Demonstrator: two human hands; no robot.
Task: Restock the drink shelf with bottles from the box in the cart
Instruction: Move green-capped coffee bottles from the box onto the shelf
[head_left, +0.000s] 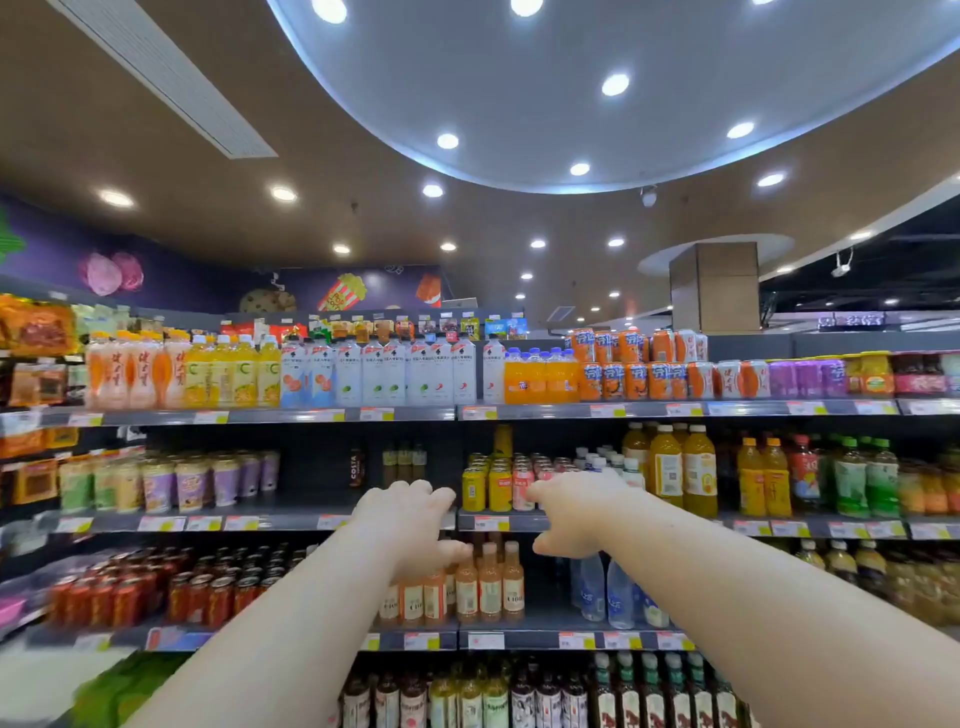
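Observation:
The drink shelf (363, 521) fills the view, several tiers of bottles and cans. Its second tier has a bare dark stretch in the middle, with one Costa bottle (356, 466) and a few small tea bottles (404, 460) at the back. My left hand (410, 525) is stretched out in front of that stretch, fingers loosely curled, holding nothing. My right hand (576, 512) reaches beside it, in front of yellow and pink cans (498, 486), also holding nothing. Below my left hand stand peach-coloured bottles (488, 587). The cart and the box are out of view.
Tall orange juice bottles (675, 467) stand right of my right hand. Clear water bottles (605, 592) are under my right wrist. Red cans (156, 587) fill the third tier at the left. The top tier (322, 415) holds pale and orange bottles.

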